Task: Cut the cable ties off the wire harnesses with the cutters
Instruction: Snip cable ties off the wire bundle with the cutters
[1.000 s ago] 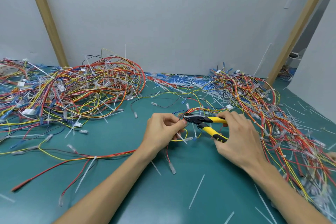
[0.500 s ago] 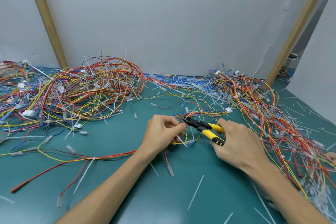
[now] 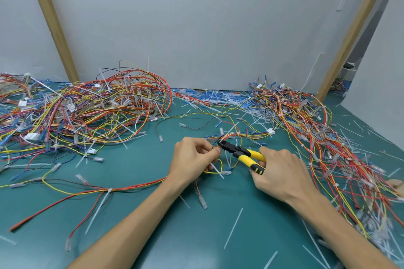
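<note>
Green mat [image 3: 135, 166]: left hand [image 3: 192, 159] pinches harness [image 3: 230, 135]; right hand [image 3: 282, 172] grips cutters [image 3: 242, 153] beside it.

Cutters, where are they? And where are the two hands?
cutters [image 3: 254, 154]: head view, upper yellow handle.
right hand [image 3: 282, 172]: head view, back of hand, gripping the cutters.
left hand [image 3: 192, 159]: head view, back of hand, pinching the wire harness [image 3: 227, 135].

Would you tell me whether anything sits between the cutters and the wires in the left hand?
Nothing visible: the cutters in the right hand have their tip right at the wires the left hand pinches. Whether a tie is between the blades is unclear.
</note>
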The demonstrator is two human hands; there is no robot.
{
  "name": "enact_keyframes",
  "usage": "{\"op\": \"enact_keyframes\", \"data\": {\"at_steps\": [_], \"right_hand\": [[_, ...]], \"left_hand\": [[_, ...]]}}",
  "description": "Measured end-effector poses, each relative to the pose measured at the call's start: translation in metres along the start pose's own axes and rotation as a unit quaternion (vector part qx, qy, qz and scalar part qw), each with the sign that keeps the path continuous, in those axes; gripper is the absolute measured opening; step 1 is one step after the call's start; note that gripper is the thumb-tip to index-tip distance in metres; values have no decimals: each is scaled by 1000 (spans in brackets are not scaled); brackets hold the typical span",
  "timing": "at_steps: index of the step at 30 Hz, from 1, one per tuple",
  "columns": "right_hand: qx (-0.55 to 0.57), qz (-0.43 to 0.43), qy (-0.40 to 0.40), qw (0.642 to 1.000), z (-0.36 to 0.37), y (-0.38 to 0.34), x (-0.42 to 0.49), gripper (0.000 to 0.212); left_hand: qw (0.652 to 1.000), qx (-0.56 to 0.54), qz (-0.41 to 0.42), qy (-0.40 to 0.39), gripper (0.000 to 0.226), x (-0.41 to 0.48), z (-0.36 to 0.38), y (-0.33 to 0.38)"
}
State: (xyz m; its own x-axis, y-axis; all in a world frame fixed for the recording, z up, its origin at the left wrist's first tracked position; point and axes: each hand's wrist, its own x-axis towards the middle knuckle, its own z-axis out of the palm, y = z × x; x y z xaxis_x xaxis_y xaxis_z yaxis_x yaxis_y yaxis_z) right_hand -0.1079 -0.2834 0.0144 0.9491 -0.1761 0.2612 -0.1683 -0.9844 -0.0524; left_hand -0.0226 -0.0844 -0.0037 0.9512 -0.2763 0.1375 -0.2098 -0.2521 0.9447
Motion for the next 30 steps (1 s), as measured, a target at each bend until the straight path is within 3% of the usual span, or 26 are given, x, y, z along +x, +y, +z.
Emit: {"op": "enact_keyframes", "data": {"at_steps": [20,24,27,30], "right_hand": [[78,18,-31,996,3,4,3,28],[182,41,-53,981,2,4,5,32],[279,69,-35,957,1,7,10,34],[270,68,26,960,1,13,11,28]], "left_hand": [[1000,-12,-7,-13,22,0,-2,0],[1000,-13,-8,-14,20,0,-3,-1],[1000,-18,-12,-14,19,0,-3,0],[1000,-17,-12,-13,19,0,-4,1]]}}
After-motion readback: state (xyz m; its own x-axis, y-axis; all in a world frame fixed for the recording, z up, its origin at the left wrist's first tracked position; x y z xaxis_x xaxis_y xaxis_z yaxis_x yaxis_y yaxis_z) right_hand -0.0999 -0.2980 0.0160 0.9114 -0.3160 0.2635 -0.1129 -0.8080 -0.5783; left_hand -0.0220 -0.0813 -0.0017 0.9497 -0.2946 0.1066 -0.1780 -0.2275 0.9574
